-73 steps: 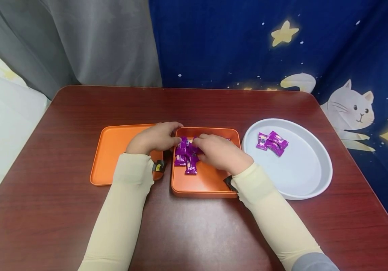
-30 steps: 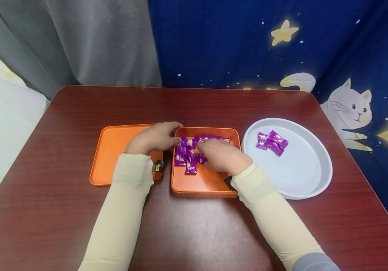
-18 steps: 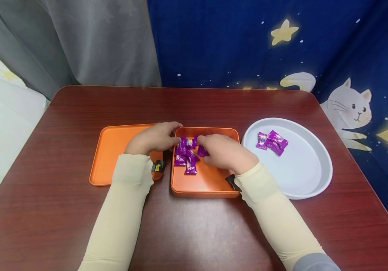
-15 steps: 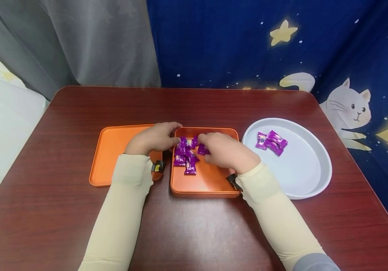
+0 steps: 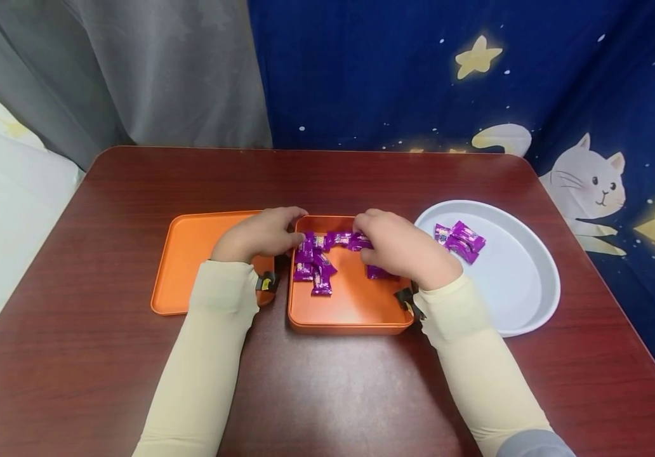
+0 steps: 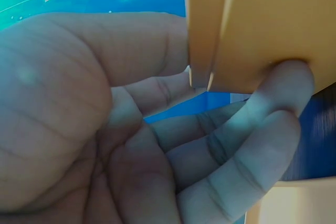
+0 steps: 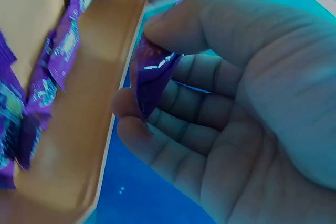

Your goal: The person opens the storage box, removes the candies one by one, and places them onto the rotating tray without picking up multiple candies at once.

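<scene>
My left hand [image 5: 259, 235] grips the left side of a shallow orange box [image 5: 350, 308]; the left wrist view has its thumb and fingers on opposite sides of the box wall. Several purple wrapped candies [image 5: 320, 263] lie in the box, mostly along its left and far sides. Over the box's right part, my right hand [image 5: 404, 247] pinches one purple wrapped candy [image 7: 152, 74] between thumb and fingertips, close to the rim in the right wrist view. That hand hides the far right corner in the head view.
A white oval tray [image 5: 510, 295] with several purple candies [image 5: 464, 241] stands right of the box, partly behind my right hand. To the left lies a flat orange lid-like tray [image 5: 187, 254]. All rest on a dark red wooden table [image 5: 304, 393], with curtains behind it.
My right hand has shifted right and slightly away from me, from the middle of the box to its right side, uncovering candies along the far wall. The left hand has stayed put.
</scene>
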Motion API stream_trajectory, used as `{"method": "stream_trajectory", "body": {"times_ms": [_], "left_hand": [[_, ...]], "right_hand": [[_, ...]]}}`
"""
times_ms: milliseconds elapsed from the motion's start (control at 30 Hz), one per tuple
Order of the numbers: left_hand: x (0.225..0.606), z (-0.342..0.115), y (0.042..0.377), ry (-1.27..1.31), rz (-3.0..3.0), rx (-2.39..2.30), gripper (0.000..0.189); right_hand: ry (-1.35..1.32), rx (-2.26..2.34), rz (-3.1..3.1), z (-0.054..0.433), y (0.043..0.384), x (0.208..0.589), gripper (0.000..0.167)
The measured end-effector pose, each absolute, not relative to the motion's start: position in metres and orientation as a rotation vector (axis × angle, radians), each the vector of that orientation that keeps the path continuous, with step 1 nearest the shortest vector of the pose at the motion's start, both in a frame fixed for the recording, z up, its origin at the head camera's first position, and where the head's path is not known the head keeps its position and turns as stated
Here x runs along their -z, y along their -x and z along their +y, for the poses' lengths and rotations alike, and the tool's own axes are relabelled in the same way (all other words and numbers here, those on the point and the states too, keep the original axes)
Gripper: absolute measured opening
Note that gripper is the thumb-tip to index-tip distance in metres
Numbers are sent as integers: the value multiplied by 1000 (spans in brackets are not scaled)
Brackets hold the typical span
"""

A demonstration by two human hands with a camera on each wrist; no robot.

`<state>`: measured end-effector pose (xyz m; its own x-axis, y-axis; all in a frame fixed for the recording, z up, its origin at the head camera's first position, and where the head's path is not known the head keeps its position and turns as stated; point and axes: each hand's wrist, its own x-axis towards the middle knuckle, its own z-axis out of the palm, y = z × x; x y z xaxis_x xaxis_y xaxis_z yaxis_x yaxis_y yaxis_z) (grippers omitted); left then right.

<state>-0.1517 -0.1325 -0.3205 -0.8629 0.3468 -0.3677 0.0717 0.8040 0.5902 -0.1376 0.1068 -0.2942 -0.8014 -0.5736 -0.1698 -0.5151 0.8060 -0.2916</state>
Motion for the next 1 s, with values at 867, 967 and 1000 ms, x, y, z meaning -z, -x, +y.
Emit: {"method": "stream_trajectory", "body": {"times_ms": [867,967,1000], "left_hand": [[321,-131,151,-303,2533,-808,52],[321,-132,151,-305,2533,-804,52],[322,-132,151,-304,2531,-803,52]], "right_hand": [[471,560,2807,188,155,275,37],[435,546,2830,202,158,277,38],[423,542,2837,207,159,278,37]]}}
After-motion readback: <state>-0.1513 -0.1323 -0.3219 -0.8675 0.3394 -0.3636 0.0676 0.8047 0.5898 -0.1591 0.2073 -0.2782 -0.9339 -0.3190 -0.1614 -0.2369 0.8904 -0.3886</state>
